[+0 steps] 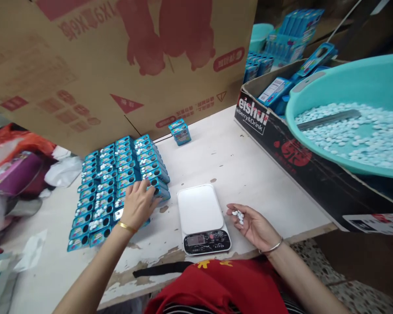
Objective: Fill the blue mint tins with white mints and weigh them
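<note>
My left hand (pixel 138 204) rests palm down on the near right corner of a block of several small blue tins (pixel 118 183) laid in rows on the white table (pixel 236 174); its fingers curl around one tin at the edge. My right hand (pixel 250 224) lies palm up beside a white digital scale (pixel 201 218), cupping a few small white tablets (pixel 239 216) near its fingertips. The scale's platform is bare.
A teal basin (pixel 347 126) full of white tablets, with a metal scoop, sits in a dark cardboard box at the right. Two stacked blue tins (pixel 180 131) stand at the back. A large cardboard sheet (pixel 118 65) walls the far side. Bags clutter the left.
</note>
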`<state>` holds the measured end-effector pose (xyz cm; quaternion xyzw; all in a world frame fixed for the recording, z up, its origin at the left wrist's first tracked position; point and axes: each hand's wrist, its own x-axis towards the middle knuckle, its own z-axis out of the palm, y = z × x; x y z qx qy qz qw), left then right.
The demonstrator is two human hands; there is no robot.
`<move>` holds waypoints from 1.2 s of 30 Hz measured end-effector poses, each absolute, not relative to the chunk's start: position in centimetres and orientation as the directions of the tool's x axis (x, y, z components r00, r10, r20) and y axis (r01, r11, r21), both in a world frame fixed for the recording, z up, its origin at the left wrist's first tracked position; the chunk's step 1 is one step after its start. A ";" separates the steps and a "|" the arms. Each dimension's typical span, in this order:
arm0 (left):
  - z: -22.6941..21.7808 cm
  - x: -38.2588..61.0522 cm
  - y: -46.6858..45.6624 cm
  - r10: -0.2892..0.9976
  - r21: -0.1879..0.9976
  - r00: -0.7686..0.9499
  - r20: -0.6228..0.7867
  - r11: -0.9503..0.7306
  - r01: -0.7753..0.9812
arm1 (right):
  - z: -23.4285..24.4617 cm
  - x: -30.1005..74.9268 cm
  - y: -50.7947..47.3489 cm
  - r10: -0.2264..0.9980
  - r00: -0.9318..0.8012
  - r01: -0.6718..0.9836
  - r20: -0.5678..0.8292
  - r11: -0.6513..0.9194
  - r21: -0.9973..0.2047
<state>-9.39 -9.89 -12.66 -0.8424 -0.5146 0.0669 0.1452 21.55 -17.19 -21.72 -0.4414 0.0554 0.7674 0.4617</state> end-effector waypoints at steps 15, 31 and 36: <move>-9.1 -0.1 -12.1 0.743 -0.145 0.662 -0.097 -0.669 0.729 | -21.4 22.3 -20.3 0.716 -0.093 -0.773 -0.692 -0.490 -0.403; -11.8 -4.4 -14.3 0.881 0.383 0.394 0.262 -0.469 0.796 | -22.3 23.6 -22.4 0.706 -0.190 -0.656 -0.682 -0.608 -0.447; -15.5 -7.5 -17.0 0.963 0.527 0.198 0.183 -0.266 0.807 | -21.3 23.7 -21.6 0.706 -0.175 -0.593 -0.687 -0.632 -0.499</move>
